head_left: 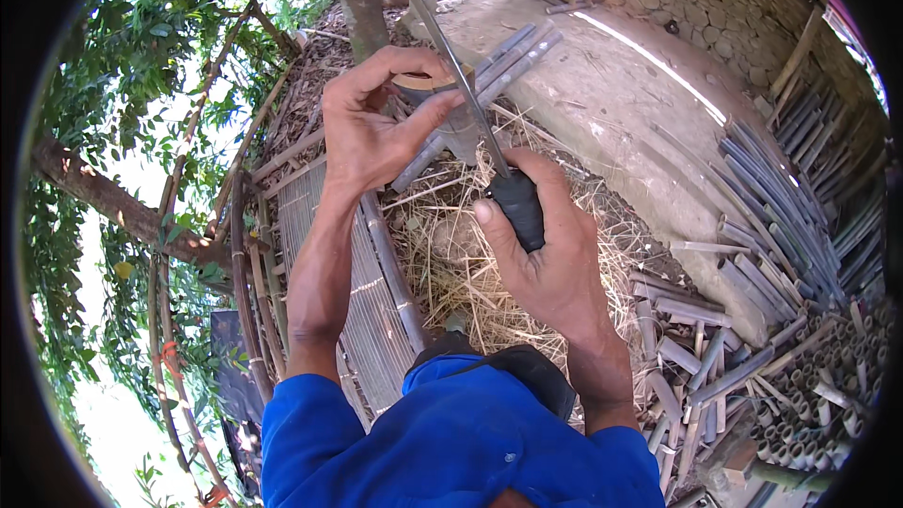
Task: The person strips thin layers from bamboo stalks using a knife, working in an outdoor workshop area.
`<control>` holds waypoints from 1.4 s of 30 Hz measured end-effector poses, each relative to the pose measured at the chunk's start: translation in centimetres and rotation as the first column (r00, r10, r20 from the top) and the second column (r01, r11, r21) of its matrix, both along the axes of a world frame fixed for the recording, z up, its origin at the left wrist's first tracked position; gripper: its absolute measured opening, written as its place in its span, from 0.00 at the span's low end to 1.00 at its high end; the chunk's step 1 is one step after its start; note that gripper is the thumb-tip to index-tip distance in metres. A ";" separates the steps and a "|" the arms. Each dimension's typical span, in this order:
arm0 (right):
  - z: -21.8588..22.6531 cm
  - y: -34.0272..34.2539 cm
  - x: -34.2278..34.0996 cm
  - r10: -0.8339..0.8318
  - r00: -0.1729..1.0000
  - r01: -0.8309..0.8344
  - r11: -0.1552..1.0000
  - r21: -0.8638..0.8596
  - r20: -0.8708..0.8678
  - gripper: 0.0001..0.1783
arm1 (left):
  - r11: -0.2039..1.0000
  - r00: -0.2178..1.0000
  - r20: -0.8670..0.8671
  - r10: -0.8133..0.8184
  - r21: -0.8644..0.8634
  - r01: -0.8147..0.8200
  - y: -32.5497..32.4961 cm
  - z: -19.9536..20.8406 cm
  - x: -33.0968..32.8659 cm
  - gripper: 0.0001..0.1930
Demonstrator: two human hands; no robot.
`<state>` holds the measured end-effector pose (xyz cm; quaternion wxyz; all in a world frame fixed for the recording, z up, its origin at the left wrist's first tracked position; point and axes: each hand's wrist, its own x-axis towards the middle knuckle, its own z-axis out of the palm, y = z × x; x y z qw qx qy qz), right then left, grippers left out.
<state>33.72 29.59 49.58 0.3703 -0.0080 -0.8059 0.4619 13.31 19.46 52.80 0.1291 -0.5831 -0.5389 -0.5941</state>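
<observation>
My left hand [367, 132] is raised in front of me, its thumb and fingers curled round a short bamboo piece [458, 136] with a pale cut rim at its top. Part of that piece is hidden by the fingers and by a blade. My right hand [562, 259] is wrapped round the black handle of a long knife [435, 30]. The narrow metal blade slants up and to the left, crossing in front of the bamboo near my left thumb. Whether the blade's edge touches the bamboo, I cannot tell.
Straw shavings [470, 268] cover the ground below my hands. A slatted bamboo bench [324, 226] stands at the left, beside a pole fence and trees. Bamboo poles [781, 207] and cut pieces [809, 423] are piled at the right, near a concrete ledge [602, 103] and stone wall [677, 5].
</observation>
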 end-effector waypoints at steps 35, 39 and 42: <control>-6.3 8.7 -9.0 0.533 0.835 -0.229 0.561 -0.795 0.135 0.20 | 0.987 1.000 0.011 0.008 -0.158 -0.006 6.8 3.8 -4.5 0.15; -4.4 6.0 -8.4 -0.086 0.892 0.173 0.972 -0.160 0.443 0.22 | 0.999 0.995 -0.092 0.035 -0.034 -0.038 7.4 2.8 -5.2 0.13; -8.3 9.2 -8.9 -0.258 0.938 0.221 0.959 0.174 0.230 0.20 | 0.999 0.999 -0.027 0.026 0.025 -0.026 9.0 2.7 -2.9 0.11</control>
